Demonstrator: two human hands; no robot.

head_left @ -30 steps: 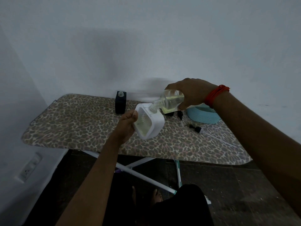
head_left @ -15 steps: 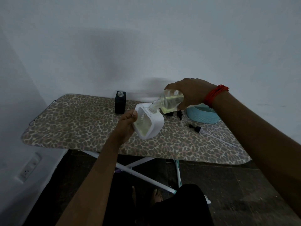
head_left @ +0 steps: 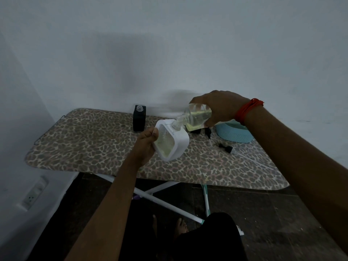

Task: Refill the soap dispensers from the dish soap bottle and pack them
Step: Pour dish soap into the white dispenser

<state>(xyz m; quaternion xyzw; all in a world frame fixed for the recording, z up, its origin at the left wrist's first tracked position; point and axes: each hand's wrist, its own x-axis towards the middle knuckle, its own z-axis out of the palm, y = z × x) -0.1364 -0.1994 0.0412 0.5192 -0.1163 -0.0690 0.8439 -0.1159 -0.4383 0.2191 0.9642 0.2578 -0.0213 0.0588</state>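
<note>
I see the white soap dispenser [head_left: 170, 141] up in the air over the ironing board [head_left: 84, 144], tipped to one side. The left hand [head_left: 146, 146] grips it by its left edge, with the thumb on the front. A little yellow-green soap sits low inside it.

The dish soap bottle [head_left: 195, 116] is clear and lies almost flat. Its neck points down into the hole on top of the white dispenser and touches it. The right hand [head_left: 220, 108] is curled round the fat end of the bottle from above. There is a red band [head_left: 246, 110] on that wrist.

A black dispenser [head_left: 139, 118] stands upright at the back of the board with its top open. A blue basket [head_left: 235, 135] sits on the right, partly hidden by the right arm. A black pump [head_left: 226, 147] with a clear tube lies near the basket. I see more small black parts [head_left: 208, 131] under the bottle, but I cannot tell what they are.
</note>
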